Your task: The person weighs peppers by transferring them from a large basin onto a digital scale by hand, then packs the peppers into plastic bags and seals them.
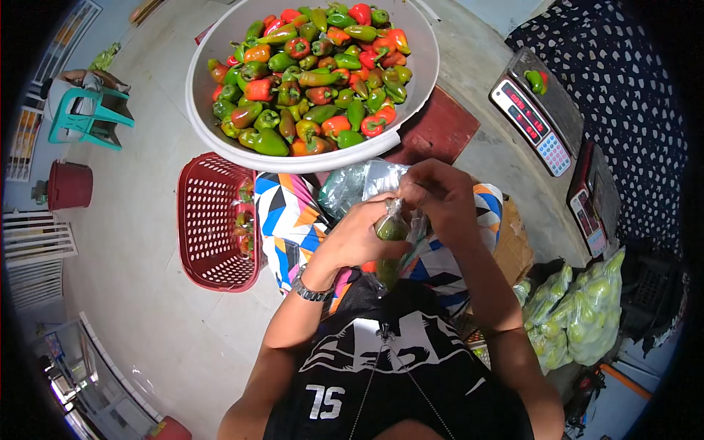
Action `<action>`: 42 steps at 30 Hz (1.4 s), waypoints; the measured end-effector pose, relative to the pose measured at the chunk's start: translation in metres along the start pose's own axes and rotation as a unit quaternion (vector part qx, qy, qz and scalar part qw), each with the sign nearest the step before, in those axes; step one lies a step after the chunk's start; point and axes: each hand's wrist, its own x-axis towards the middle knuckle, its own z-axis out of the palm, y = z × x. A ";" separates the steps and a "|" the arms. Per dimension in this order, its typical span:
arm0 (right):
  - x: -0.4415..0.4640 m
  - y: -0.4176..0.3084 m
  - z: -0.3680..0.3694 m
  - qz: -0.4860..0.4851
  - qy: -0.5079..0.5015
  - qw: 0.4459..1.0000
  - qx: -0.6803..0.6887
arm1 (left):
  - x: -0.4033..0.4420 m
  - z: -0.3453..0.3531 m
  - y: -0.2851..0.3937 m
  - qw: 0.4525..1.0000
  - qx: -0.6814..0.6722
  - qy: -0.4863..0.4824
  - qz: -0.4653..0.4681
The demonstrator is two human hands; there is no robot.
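Note:
A small see-through plastic bag of peppers [391,229] is held upright in front of my chest. My left hand [359,238], with a metal watch on the wrist, wraps round this bag; green and some red show through the film. At the bag's twisted neck, my right hand [442,196] has its fingers pinched together on the plastic. Its fingertips partly hide the neck. Behind both hands, a stack of flat plastic bags [345,189] lies on my lap. Beyond that stands a large white tub [308,163] heaped with green, red and orange peppers [320,95].
At my left sits a red perforated basket [192,235] with a few bagged peppers. A digital scale [529,121] bearing a pepper and a second scale [589,220] stand on the right ledge. Bags of green produce [587,315] lie below. A teal stool [92,117] is far left.

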 end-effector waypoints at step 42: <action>-0.040 0.125 -0.045 0.008 0.147 0.955 -0.256 | -0.014 0.049 -0.053 0.943 0.027 0.291 -0.159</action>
